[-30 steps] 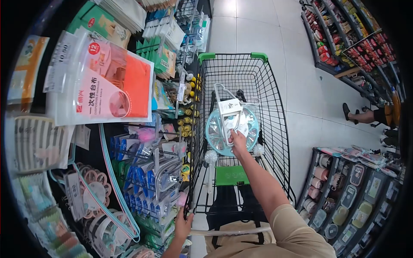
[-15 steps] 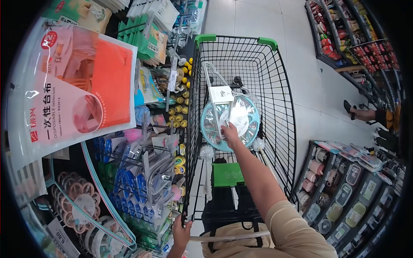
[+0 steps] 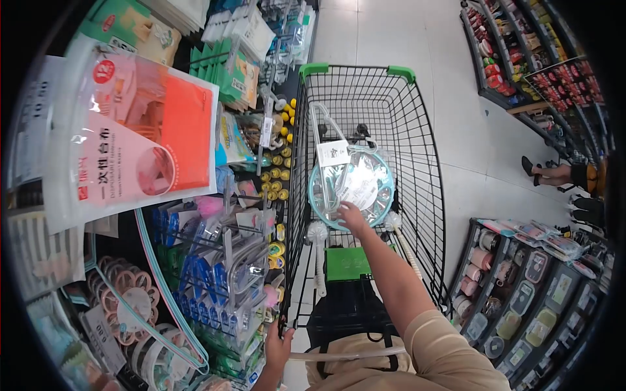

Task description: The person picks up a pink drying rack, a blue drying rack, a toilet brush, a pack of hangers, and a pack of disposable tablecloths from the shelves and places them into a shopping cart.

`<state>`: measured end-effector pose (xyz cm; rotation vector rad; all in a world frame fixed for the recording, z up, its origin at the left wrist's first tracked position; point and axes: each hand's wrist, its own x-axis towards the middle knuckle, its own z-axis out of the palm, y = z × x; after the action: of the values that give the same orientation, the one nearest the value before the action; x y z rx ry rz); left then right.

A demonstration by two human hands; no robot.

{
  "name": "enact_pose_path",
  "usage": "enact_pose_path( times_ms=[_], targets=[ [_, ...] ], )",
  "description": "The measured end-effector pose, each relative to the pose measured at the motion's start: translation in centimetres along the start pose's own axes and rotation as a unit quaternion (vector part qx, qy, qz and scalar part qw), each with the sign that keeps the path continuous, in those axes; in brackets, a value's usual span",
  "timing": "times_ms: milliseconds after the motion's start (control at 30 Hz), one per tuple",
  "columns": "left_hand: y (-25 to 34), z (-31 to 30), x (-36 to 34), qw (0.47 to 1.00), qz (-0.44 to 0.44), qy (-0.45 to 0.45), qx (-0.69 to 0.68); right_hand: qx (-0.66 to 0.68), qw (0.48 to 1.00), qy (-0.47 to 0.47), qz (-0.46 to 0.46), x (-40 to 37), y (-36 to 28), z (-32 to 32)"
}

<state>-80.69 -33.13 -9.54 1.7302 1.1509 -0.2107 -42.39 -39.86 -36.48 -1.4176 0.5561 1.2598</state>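
A black wire shopping cart with green corner caps stands in front of me. My left hand is closed around the near left end of its frame. My right hand reaches into the cart with its fingers apart, at the near edge of a round, light-blue clip drying hanger in clear wrapping. White clothes hangers with a white label card lie on top of it, just beyond my fingers. Two white brushes with long handles lie on either side.
Hanging goods crowd the left, with a packaged disposable tablecloth jutting closest. Shelves of containers stand at the right. Farther right, a person's legs show. Tiled floor runs ahead of the cart.
My right hand has let go of the white hangers, its fingers now spread, and the hangers lie on the blue drying hanger. The view has shifted slightly; my left hand stays at the cart.
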Motion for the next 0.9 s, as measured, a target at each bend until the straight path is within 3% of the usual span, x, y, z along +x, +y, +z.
enact_pose_path(
  times_ms=[133,267,300,333,400,467,600,667,733,800,867,900],
  targets=[
    [1.0,0.7,0.0,0.999,-0.021,0.005,-0.03,-0.194,0.978,0.006,-0.073,-3.1,1.2,-2.2],
    [0.6,1.1,0.3,0.999,-0.012,-0.009,-0.034,-0.251,0.951,0.046,-0.177,-6.1,3.6,-5.2],
    [-1.2,1.6,0.8,0.998,0.062,0.022,-0.005,-0.262,0.943,0.034,-0.201,-8.5,3.3,-6.0],
    [-0.4,1.5,0.7,0.997,0.071,0.023,-0.003,-0.274,0.935,0.023,-0.226,-10.8,2.8,-6.8],
    [1.4,1.5,1.0,0.998,0.03,0.011,-0.049,-0.29,0.919,0.044,-0.265,-16.1,2.3,-8.4],
    [3.4,1.1,0.9,0.999,0.037,0.007,-0.012,-0.345,0.873,0.067,-0.338,-22.3,1.6,-10.2],
    [3.5,1.3,1.6,0.999,0.044,0.02,-0.003,-0.423,0.825,0.141,-0.348,-32.3,3.1,-13.6],
    [3.5,0.9,2.2,0.997,0.063,0.031,0.034,-0.523,0.733,0.243,-0.36,-36.8,3.9,-14.7],
    [3.0,1.0,3.5,0.992,0.1,0.047,0.063,-0.5,0.713,0.269,-0.411,-37.6,6.9,-16.8],
    [1.4,1.2,5.4,0.995,0.074,0.047,0.043,-0.475,0.691,0.295,-0.458,-37.8,8.5,-17.7],
    [-2.7,0.9,9.3,0.978,0.162,0.074,0.112,-0.486,0.614,0.288,-0.551,-38.5,8.9,-17.6],
    [-2.3,0.9,9.6,0.977,0.135,0.087,0.14,-0.477,0.639,0.278,-0.535,-38.1,8.9,-17.4]
  ],
)
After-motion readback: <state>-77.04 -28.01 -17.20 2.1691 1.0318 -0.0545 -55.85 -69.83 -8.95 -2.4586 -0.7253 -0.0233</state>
